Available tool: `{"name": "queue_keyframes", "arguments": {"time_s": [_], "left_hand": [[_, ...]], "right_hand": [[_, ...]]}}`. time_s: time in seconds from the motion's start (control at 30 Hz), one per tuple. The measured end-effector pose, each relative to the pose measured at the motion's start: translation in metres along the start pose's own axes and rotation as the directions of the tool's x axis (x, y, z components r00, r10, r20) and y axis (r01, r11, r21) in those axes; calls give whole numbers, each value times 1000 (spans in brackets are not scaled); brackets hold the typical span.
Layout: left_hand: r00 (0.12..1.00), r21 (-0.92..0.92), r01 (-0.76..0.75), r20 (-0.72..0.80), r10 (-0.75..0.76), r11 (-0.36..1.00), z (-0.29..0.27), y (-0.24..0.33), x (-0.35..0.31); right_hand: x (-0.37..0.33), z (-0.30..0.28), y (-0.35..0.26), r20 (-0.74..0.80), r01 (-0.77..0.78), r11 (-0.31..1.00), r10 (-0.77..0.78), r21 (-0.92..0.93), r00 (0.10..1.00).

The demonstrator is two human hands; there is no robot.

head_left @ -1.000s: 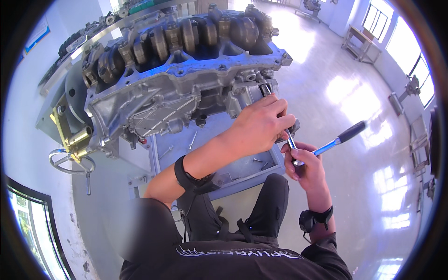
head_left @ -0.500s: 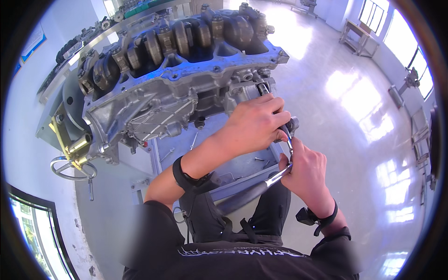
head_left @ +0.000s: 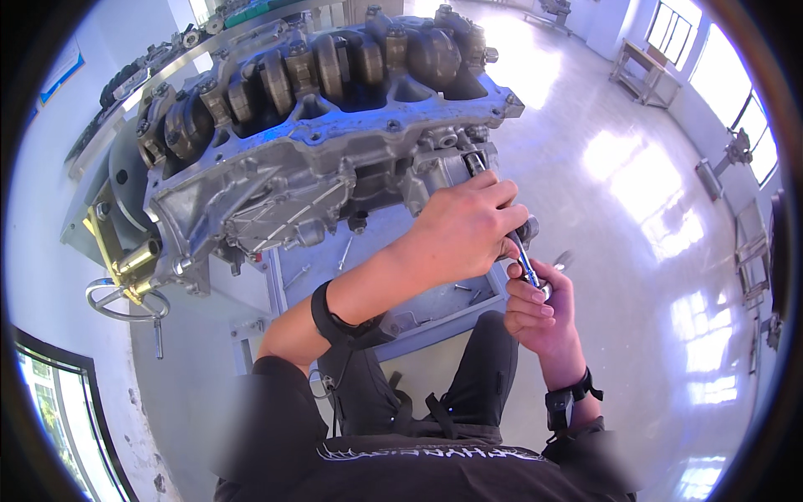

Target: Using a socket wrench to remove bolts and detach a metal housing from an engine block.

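Observation:
The overturned engine block (head_left: 276,201) stands ahead, its crankshaft (head_left: 335,71) showing on top. At the right end of its near side, my left hand (head_left: 473,224) is closed around a slim chrome socket extension bar (head_left: 525,263). The bar slants from a recess in the block, through my left fingers, down toward my right hand. My right hand (head_left: 542,314), lower and to the right, has its fingers curled around the bar's lower end, at the ratchet wrench head (head_left: 547,292). A smeared grey shape beside the right thumb looks like the wrench's handle.
Beneath the block, a grey tray (head_left: 418,335) holds loose bolts and a long thin rod (head_left: 345,253). A handwheel (head_left: 125,301) with a brass-coloured bracket sits at the block's left. Behind it, a bench (head_left: 192,50) carries metal parts. A small table (head_left: 644,75) stands far right.
The ratchet handle has swung away from above my legs to the far right side of my right hand. My right hand has turned and shifted slightly down. The left hand keeps its grip.

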State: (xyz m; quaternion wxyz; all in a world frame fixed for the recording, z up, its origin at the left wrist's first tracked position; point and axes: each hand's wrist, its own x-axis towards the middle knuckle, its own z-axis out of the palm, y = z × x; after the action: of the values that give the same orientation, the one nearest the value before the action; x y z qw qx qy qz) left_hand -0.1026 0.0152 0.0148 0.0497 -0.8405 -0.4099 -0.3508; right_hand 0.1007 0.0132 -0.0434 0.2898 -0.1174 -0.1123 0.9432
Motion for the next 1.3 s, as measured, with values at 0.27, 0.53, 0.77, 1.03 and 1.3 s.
{"name": "queue_keyframes", "arguments": {"time_s": [0.27, 0.53, 0.77, 1.03, 1.3], "left_hand": [[1000, 3, 10, -20, -10, 1000, -1, -1, -3], [1000, -10, -2, 2, 2, 1000, -4, 0, 0], [999, -56, -13, -40, 11, 998, 1, -4, -5], [1000, -47, 15, -17, -16, 999, -3, -3, -3], [998, -101, 17, -59, -23, 995, 2, -2, -3]], "right_hand": [[-4, 18, 0, -115, 163, 788, -283, -593, 952], [-7, 45, 9, 563, -62, -816, -450, -575, 693], [-6, 36, 20, 549, -103, -801, -491, -590, 676], [-15, 46, -3, -68, 43, 208, -496, -977, 865], [-7, 5, -6, -169, -36, 999, 35, 0, 985]]}}
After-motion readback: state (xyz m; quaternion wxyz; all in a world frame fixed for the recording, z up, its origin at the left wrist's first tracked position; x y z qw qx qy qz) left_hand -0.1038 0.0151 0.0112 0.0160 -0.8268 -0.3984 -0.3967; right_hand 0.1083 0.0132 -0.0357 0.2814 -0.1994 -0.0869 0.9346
